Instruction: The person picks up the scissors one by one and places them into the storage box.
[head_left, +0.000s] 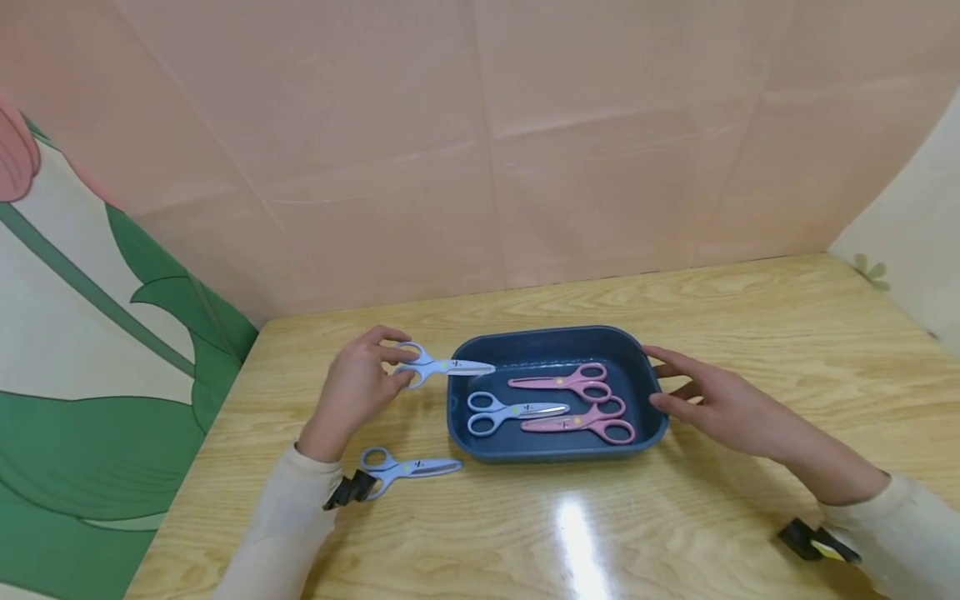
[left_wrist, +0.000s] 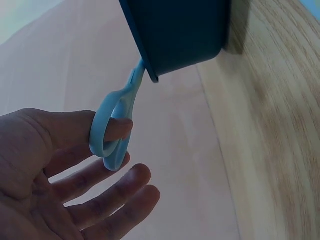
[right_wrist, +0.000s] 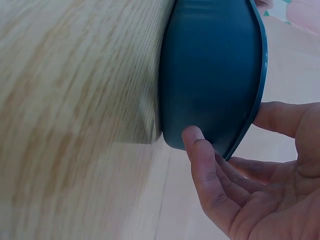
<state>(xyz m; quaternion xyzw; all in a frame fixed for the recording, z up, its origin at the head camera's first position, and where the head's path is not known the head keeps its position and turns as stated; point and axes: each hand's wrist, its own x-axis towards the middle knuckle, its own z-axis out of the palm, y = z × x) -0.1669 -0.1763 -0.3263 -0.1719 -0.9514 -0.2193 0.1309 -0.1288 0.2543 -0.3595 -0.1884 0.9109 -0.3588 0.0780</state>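
Observation:
My left hand [head_left: 358, 385] pinches a pair of light blue scissors [head_left: 450, 367] by the finger loops. Their closed blades point right, over the left rim of a dark blue plastic tray [head_left: 555, 455]. In the left wrist view, thumb and finger hold the blue loops [left_wrist: 102, 125] while other fingers are spread. Inside the tray lie pink scissors [head_left: 558, 382], a second pink pair [head_left: 573, 422] and blue scissors [head_left: 517, 410]. At the tray's right end, my right hand [head_left: 712, 404] holds the rim, thumb over the edge and fingers along the outer wall [right_wrist: 210, 85].
Another pair of light blue scissors [head_left: 420, 467] lies on the wooden table [head_left: 465, 542], left of the tray and beside the left wrist. A pinkish covering [head_left: 480, 167] rises behind the table. A green and white patterned surface [head_left: 90, 350] is at the left.

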